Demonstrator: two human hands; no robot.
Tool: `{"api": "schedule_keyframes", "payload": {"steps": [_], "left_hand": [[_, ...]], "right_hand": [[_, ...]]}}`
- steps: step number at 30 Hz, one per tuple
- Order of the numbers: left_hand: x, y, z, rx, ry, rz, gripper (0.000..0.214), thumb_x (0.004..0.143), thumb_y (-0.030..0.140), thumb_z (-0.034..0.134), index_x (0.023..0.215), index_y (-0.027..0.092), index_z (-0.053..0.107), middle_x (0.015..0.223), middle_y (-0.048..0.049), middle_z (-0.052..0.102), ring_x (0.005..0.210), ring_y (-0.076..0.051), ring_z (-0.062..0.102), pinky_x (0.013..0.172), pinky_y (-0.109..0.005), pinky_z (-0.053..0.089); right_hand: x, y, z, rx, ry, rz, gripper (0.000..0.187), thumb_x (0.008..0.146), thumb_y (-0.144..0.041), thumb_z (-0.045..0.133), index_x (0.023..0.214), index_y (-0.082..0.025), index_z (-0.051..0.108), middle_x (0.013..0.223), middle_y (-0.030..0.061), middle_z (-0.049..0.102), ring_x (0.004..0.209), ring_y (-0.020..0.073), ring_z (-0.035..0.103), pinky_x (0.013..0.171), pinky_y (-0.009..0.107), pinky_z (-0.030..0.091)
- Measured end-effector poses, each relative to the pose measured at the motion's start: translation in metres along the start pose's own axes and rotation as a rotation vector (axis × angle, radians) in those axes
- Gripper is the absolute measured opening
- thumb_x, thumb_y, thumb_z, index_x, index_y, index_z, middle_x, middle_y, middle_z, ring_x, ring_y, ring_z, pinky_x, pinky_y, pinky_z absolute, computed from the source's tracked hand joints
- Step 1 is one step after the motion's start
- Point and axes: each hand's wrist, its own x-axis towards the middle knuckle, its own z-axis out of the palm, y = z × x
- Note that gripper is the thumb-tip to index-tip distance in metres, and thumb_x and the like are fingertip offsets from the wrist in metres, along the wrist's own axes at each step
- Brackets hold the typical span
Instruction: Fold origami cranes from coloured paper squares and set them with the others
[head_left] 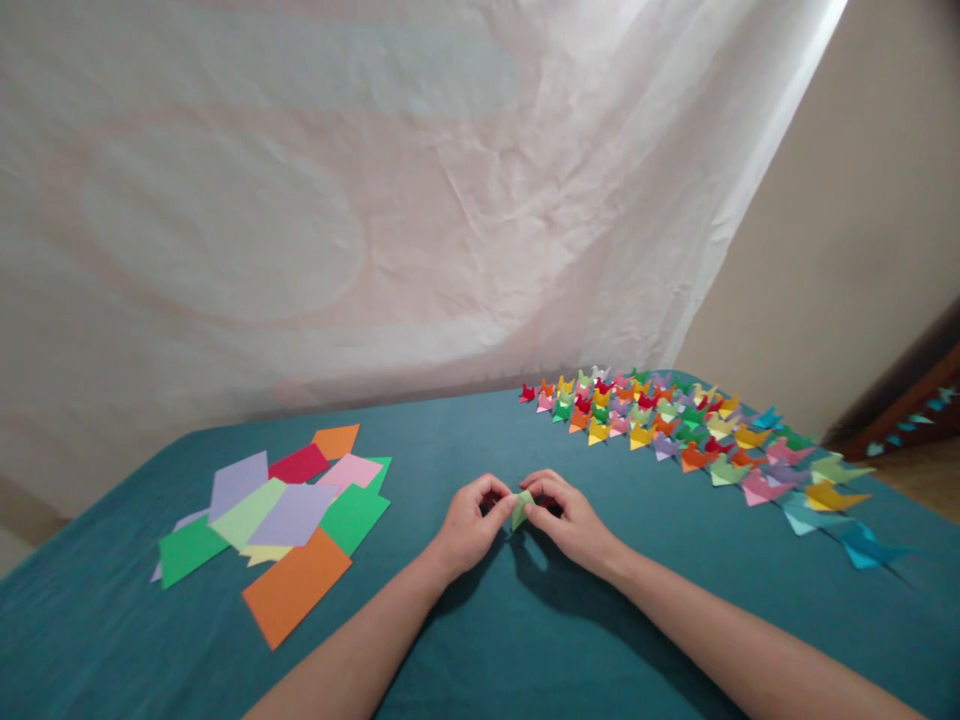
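Observation:
My left hand (471, 522) and my right hand (568, 516) meet at the middle of the teal table (525, 640), just above its surface. Both pinch one small, folded piece of light green paper (521, 508) between their fingertips. The fingers of each hand are curled and closed on it. Part of the paper is hidden behind my fingers.
A loose pile of flat coloured paper sheets (277, 520) lies at the left, with an orange sheet (296, 585) nearest me. Several rows of small folded paper figures (697, 435) in many colours cover the right back of the table. A white cloth (337, 200) hangs behind.

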Motion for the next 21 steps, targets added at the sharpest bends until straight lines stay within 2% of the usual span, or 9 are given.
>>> {"api": "schedule_keyframes", "payload": {"steps": [5, 11, 16, 21], "left_hand": [[0.0023, -0.0045, -0.0013, -0.125, 0.026, -0.037, 0.024, 0.080, 0.038, 0.059, 0.078, 0.014, 0.056, 0.069, 0.0009, 0.055, 0.064, -0.012, 0.051, 0.062, -0.022, 0.041], [0.0025, -0.0037, -0.0023, -0.208, 0.020, -0.063, 0.026, 0.079, 0.039, 0.060, 0.078, 0.013, 0.057, 0.070, 0.0004, 0.056, 0.066, -0.012, 0.051, 0.064, -0.023, 0.042], [0.0022, -0.0014, 0.0001, -0.320, -0.028, -0.064, 0.028, 0.079, 0.039, 0.061, 0.091, 0.014, 0.058, 0.081, -0.0024, 0.061, 0.075, -0.014, 0.055, 0.071, -0.024, 0.043], [0.0010, -0.0010, 0.0003, -0.172, -0.105, -0.057, 0.025, 0.079, 0.037, 0.061, 0.076, 0.012, 0.059, 0.068, 0.0005, 0.056, 0.063, -0.011, 0.050, 0.060, -0.021, 0.039]], "right_hand": [[0.0005, 0.0004, 0.0003, 0.008, 0.018, -0.031, 0.009, 0.081, -0.024, 0.054, 0.077, -0.018, 0.059, 0.092, 0.0043, 0.057, 0.083, 0.0157, 0.054, 0.070, 0.026, 0.043], [0.0002, -0.0012, -0.0008, 0.032, 0.005, -0.028, 0.014, 0.084, -0.025, 0.051, 0.072, -0.018, 0.057, 0.088, 0.0038, 0.057, 0.075, 0.0142, 0.054, 0.066, 0.026, 0.042], [-0.0031, -0.0041, 0.0002, -0.005, -0.062, -0.142, 0.011, 0.082, -0.018, 0.053, 0.071, -0.018, 0.056, 0.086, 0.0035, 0.057, 0.082, 0.0157, 0.054, 0.077, 0.029, 0.042], [-0.0061, -0.0067, 0.0023, -0.042, -0.099, -0.179, 0.009, 0.079, -0.015, 0.056, 0.070, -0.019, 0.056, 0.084, 0.0030, 0.057, 0.082, 0.0159, 0.054, 0.076, 0.029, 0.042]]}}
